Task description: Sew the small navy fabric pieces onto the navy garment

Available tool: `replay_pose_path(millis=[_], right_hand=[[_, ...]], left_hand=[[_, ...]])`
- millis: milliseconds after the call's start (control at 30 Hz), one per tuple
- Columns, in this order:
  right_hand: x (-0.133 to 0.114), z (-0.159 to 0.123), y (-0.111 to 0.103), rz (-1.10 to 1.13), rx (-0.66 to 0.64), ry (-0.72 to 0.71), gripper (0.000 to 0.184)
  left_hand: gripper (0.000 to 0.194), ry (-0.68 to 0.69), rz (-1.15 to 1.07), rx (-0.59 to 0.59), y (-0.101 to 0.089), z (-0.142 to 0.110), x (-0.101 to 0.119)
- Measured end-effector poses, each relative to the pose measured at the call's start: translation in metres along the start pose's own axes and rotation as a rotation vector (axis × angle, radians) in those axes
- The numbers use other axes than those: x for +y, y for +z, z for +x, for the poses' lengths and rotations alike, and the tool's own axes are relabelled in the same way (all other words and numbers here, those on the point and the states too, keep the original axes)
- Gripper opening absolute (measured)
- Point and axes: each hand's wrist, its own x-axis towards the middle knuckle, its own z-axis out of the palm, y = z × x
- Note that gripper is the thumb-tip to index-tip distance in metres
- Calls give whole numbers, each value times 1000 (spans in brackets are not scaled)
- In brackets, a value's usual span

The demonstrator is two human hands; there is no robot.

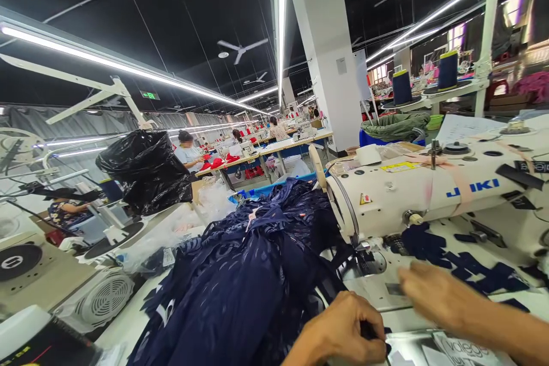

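My left hand (345,326) is low in the head view, its fingers curled round a small piece of dark navy fabric. Beside it, a large heap of navy garments (253,274) spreads over the table. My right hand (433,291) is over the bed of the white sewing machine (386,194), just right of the needle area. Motion blurs its fingertips, so I cannot make out whether they hold anything. Behind this hand, several small navy fabric pieces (484,271) lie on the machine bed.
Two navy thread cones (448,71) stand on a rack at the upper right. A black plastic bag (148,168) hangs at the left, above another machine (30,274). Farther back, several people sit at sewing tables (274,151) near a pale pillar (328,51).
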Motion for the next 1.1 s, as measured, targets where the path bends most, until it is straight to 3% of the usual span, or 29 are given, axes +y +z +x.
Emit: replay_pose_path(millis=[67,167,200,300,400,500,700,900,1100], right_hand=[[5,-1,-15,-33,-43,25,25],[-10,2,-27,61,-203,-8,18],[-17,4,-26,87,-242,43,17],[-33,20,-14,281,-219,419,15],[-33,41,2,587,-153,869,13],[-27,56,13,776,-72,1038,8],[-30,69,20,893,-17,1140,9],[-29,68,22,955,-30,1083,10],[-32,70,20,1002,13,1119,7]], left_hand=[[11,-111,-166,64,-4,3,-1],[23,-262,-416,335,-6,13,-5],[26,-278,-469,418,-5,16,-6],[33,-256,-512,572,-3,22,-9],[40,-237,-528,591,-3,24,-10],[44,-223,-518,576,-5,24,-8],[43,-191,-464,561,-6,24,-9],[39,-141,-424,567,-5,22,-17],[41,-110,-336,673,1,22,-14]])
